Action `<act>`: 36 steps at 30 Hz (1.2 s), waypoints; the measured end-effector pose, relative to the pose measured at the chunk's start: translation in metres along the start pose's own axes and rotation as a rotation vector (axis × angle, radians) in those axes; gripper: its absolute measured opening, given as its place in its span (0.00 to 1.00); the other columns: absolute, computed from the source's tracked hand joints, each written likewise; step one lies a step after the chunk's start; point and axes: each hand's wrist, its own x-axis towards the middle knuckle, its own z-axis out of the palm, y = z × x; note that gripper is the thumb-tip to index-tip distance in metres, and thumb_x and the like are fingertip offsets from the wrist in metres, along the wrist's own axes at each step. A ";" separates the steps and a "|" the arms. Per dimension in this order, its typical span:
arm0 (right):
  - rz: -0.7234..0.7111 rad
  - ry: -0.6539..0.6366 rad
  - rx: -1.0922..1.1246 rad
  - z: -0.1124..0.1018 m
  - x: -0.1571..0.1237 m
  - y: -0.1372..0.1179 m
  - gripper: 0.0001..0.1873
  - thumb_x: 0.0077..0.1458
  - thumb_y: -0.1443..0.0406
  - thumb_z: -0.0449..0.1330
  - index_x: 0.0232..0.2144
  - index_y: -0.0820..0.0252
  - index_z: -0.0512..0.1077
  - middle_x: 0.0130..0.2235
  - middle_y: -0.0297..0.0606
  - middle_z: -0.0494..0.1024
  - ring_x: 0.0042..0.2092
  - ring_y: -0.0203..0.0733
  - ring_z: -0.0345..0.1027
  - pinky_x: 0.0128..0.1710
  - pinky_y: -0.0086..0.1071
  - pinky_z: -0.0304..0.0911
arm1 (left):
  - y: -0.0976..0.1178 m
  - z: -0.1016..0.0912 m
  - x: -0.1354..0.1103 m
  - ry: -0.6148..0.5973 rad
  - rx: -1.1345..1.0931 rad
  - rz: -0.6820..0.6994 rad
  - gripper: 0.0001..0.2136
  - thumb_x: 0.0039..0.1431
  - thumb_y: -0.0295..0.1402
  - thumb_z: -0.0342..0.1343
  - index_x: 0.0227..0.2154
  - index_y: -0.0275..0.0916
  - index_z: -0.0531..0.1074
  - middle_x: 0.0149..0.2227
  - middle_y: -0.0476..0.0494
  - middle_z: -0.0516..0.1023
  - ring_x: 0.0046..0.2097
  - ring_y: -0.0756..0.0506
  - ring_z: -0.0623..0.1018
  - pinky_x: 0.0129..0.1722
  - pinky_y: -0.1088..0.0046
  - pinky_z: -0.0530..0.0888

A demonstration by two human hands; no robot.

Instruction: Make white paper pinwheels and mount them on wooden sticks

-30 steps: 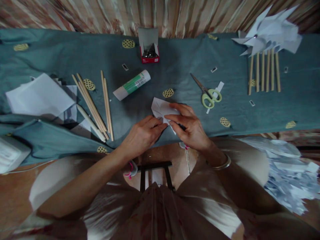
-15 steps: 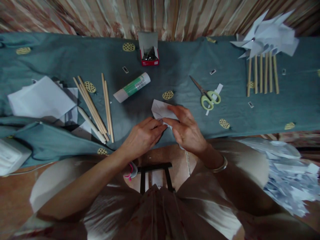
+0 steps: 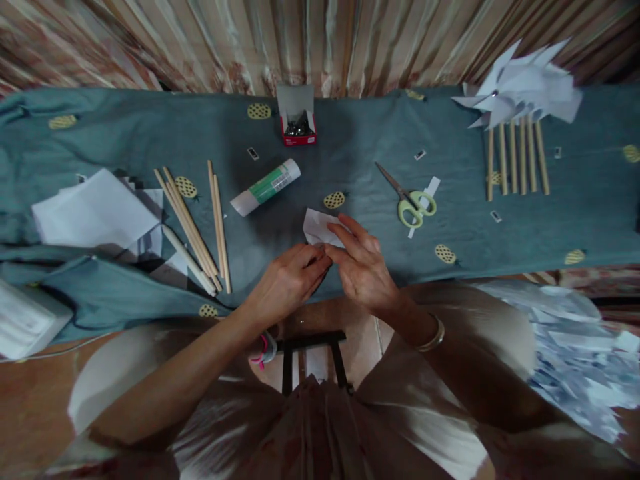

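Note:
A small folded piece of white paper point(image 3: 316, 227) lies at the table's near edge, between my hands. My left hand point(image 3: 287, 280) pinches its near edge, fingers pressed together. Over the paper's right part is my right hand point(image 3: 365, 270), its thumb and index finger meeting the left fingertips on the near fold and its other fingers resting on the sheet. The fingers hide much of the paper. Beyond it lies a green-and-white glue stick point(image 3: 266, 187). Green-handled scissors point(image 3: 407, 199) rest to the right on a narrow paper strip point(image 3: 431, 187).
An open red box of small metal pieces point(image 3: 299, 139) stands at the back. Wooden sticks point(image 3: 187, 223), a white pen point(image 3: 189, 260) and stacked white paper point(image 3: 97, 210) lie left. Paper pinwheels on sticks point(image 3: 530, 93) lie right. Paper scraps point(image 3: 580, 360) fill a bag at lower right.
My view has tilted slightly, so the table's things sit lower in the picture. My right hand has shifted a little over the paper, and less of the sheet shows beneath it.

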 end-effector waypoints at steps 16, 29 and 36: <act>0.092 -0.001 0.025 -0.033 0.010 0.010 0.18 0.62 0.71 0.52 0.51 0.62 0.75 0.57 0.50 0.77 0.58 0.51 0.73 0.60 0.50 0.68 | -0.031 -0.025 -0.002 0.012 0.172 -0.018 0.10 0.67 0.26 0.50 0.42 0.35 0.77 0.40 0.39 0.79 0.41 0.45 0.77 0.38 0.70 0.76; 0.102 0.016 0.015 -0.029 0.011 0.011 0.19 0.62 0.71 0.51 0.50 0.59 0.76 0.55 0.47 0.78 0.55 0.52 0.72 0.57 0.51 0.68 | -0.003 -0.010 0.018 -0.087 0.284 0.054 0.08 0.67 0.33 0.55 0.35 0.36 0.77 0.35 0.43 0.79 0.40 0.41 0.74 0.37 0.64 0.67; 0.089 -0.014 0.065 -0.036 0.008 0.009 0.18 0.57 0.68 0.59 0.50 0.59 0.76 0.56 0.49 0.77 0.57 0.55 0.70 0.58 0.54 0.67 | 0.000 -0.010 0.020 -0.051 0.343 0.117 0.10 0.68 0.28 0.51 0.34 0.35 0.77 0.31 0.43 0.79 0.38 0.42 0.73 0.37 0.63 0.65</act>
